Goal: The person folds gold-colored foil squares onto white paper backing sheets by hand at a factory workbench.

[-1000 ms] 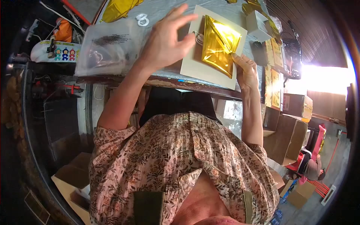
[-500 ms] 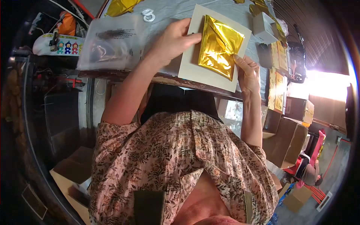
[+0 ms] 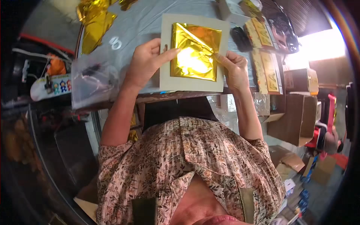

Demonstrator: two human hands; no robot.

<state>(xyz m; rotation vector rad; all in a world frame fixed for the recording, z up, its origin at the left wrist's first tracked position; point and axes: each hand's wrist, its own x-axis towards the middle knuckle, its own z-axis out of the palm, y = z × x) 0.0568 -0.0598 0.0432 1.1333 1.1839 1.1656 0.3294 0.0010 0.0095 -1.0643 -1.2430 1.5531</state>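
Observation:
Between my two hands is a flat greyish card (image 3: 195,85) with a folded gold foil sheet (image 3: 197,47) lying on its face. My left hand (image 3: 148,62) is closed on the card's left edge, its thumb pressed over the foil's left side. At the right edge, my right hand (image 3: 235,69) pinches the card, with the thumb at the foil's right side. Fingers of both hands are partly hidden behind the card. It is held over the front edge of the table (image 3: 140,28).
Crumpled gold foil (image 3: 95,28) and white rings (image 3: 115,43) lie at the table's left. A clear plastic bag (image 3: 92,82) rests on the front left corner. Gold-printed boxes (image 3: 264,69) line the right side; cardboard boxes (image 3: 294,118) stand beyond. Another person (image 3: 328,138) is at far right.
The card and foil now appear further left and squarer to me, less tilted. Both hands have moved with them and keep their hold. The whole view has also turned.

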